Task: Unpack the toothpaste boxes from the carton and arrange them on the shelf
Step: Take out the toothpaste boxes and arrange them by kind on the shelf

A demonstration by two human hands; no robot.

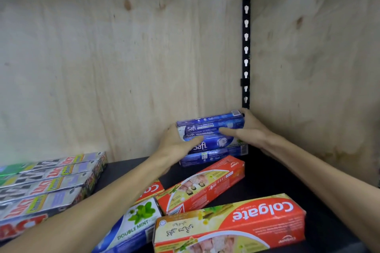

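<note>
A stack of blue Safi toothpaste boxes (pixel 211 127) stands at the back of the dark shelf (pixel 273 178), against the plywood wall. My left hand (pixel 176 141) grips the stack's left end. My right hand (pixel 246 129) holds its right end, fingers laid across the front of the upper box. Both hands press on the upper boxes; a lower Safi box (pixel 207 159) lies beneath. Two red Colgate boxes (pixel 202 186) (pixel 232 224) lie loose in front, at angles. A blue and white Double Mint box (pixel 133 224) lies under my left forearm. No carton is in view.
Several silver and red toothpaste boxes (pixel 47 183) lie side by side in a row on the left of the shelf. A black slotted upright (pixel 246 37) runs up the plywood back wall just behind the Safi stack. Bare shelf shows to the right.
</note>
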